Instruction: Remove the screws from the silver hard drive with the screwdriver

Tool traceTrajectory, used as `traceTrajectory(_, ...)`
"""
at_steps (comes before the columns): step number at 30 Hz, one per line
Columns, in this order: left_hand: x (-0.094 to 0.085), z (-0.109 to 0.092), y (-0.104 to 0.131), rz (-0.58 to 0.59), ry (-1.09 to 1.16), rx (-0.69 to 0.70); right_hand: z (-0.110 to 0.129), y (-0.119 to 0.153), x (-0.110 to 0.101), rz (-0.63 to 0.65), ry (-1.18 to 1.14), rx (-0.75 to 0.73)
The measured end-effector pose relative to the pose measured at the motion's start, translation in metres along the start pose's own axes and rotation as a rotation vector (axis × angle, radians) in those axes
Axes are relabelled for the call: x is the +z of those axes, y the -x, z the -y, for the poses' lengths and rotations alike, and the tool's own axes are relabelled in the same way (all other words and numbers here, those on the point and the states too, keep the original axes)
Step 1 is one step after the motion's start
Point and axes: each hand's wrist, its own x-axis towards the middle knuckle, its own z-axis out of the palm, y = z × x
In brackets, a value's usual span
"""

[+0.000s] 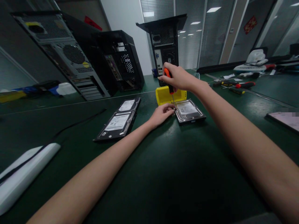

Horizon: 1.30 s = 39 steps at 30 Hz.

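Note:
My right hand point(177, 76) is closed round the orange and black handle of a screwdriver point(171, 90). Its thin shaft points down, with the tip at the left edge of a hard drive point(188, 109) lying flat, label up. My left hand point(161, 114) rests on the table, fingers curled and fingertips against that same edge, close to the tip. Whether a screw sits under the tip is too small to tell. Just behind the drive stands an open yellow case point(163, 95). To the left lie two more hard drives point(116, 123), end to end.
Computer towers stand at the back: a grey one point(70, 54), an open black case point(119, 59) and another point(164, 43). Pliers and other hand tools point(245, 84) lie at right. A white object point(30, 168) with a black strap is front left; a pale flat item point(285, 119) is far right.

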Motion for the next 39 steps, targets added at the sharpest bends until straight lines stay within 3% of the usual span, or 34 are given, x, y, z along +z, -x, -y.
traceTrajectory(39,0.0011,-0.0022,0.0009,-0.002,0.019,-0.007,0.0017,0.0007,0.0021,-0.019,0.078,0.002)
